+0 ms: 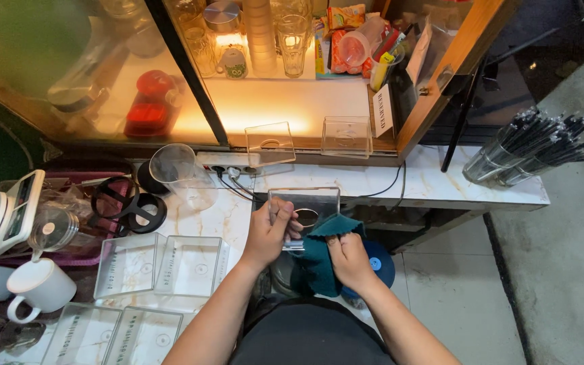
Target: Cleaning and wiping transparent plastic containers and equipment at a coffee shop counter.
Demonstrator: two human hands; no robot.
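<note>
- A clear acrylic box (305, 209) is held up in front of the person, just off the edge of the marble counter (373, 182).
- The left hand (268, 233) is closed around the left side of the clear acrylic box, thumb on the near face.
- The right hand (349, 260) is closed on a dark teal cloth (322, 253), which is pressed against the lower right part of the box.
- To the left of the box, more clear trays (160, 265) are laid on the counter, with a white mug (38, 287) further left.
- A clear plastic jug (180, 174) is seen up and to the left of the box, lying tilted, it seems.
- Beyond the box, two further clear boxes (309, 140) are set at the foot of a lit glass cabinet (272, 67).
- Far to the right of the box, a glass of black straws (528, 149) is stood on the counter.
</note>
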